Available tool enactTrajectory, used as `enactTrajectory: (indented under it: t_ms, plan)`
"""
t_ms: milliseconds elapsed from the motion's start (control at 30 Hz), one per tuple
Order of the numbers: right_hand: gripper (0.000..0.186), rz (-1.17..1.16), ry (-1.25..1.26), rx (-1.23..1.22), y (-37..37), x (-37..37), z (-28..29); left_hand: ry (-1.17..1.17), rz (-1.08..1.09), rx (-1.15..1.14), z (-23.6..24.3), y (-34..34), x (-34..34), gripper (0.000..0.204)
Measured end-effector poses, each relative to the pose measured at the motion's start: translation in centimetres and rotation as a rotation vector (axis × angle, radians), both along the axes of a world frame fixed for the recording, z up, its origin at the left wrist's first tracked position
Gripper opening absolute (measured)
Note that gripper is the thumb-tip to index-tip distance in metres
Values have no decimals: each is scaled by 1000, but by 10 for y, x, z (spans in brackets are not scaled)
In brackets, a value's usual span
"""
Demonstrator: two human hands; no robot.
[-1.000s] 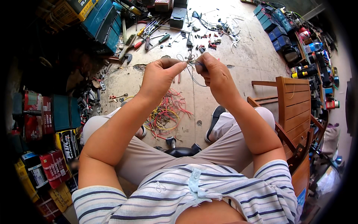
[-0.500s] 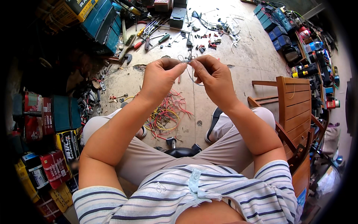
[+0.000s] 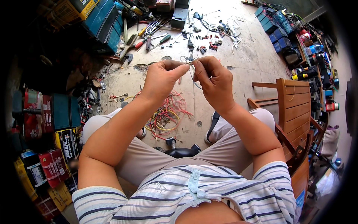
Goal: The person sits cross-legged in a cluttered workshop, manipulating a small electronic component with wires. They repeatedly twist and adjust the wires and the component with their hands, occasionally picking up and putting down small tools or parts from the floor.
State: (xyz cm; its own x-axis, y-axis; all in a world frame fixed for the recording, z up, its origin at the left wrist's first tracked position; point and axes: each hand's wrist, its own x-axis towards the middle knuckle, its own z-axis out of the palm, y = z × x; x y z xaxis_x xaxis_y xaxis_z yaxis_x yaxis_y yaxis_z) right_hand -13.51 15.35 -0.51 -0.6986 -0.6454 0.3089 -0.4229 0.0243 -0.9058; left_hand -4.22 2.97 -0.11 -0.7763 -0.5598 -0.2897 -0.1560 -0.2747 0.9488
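Note:
Both hands meet over the floor in front of me, fingertips almost touching, around a thin grey wire (image 3: 197, 85). My left hand (image 3: 161, 78) pinches it between thumb and forefinger. Close beside it, my right hand (image 3: 215, 79) is closed on the same wire, thumb against the bent forefinger. Small loops of the wire stick up just beyond the fingertips, and a length hangs in a curve below the right fingers. The exact spot where it is gripped is hidden by the fingers. Beneath my left forearm lies a tangle of red, yellow and black wires (image 3: 169, 117).
Screwdrivers (image 3: 148, 43), a brush (image 3: 128, 46) and small red and black parts (image 3: 213, 45) litter the floor ahead. A wooden chair (image 3: 294, 104) stands at my right, near a crowded shelf (image 3: 302, 48). Boxed batteries (image 3: 54, 168) are stacked at my left.
My hands have shifted very slightly to the right and the wire loops at the fingertips have changed shape. Both hands still pinch the wire.

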Motion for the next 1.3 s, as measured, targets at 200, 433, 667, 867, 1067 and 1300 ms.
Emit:
enactTrajectory:
  t_ms: [200, 433, 667, 867, 1067, 1300]
  plan:
    - [10, -61, 206, 61, -1, 0, -5, -9, 14, -5, 1, 1, 1, 19]
    - [16, -162, 469, 265, 0, 6, 4, 49, 49, -150, -11, 2, 0, 20]
    - [19, -180, 355, 306, 1, 5, 6, 38, 64, -162, -14, 2, -2, 23]
    - [20, -183, 327, 352, 2, 5, 7, 33, 63, -165, -16, 4, -2, 22]
    - [18, -123, 251, 350, 2, 2, 6, 100, 35, -708, -7, 11, 1, 14]
    - [16, 129, -74, 280, 6, -10, 7, 143, -106, -935, -7, 10, 3, 6]
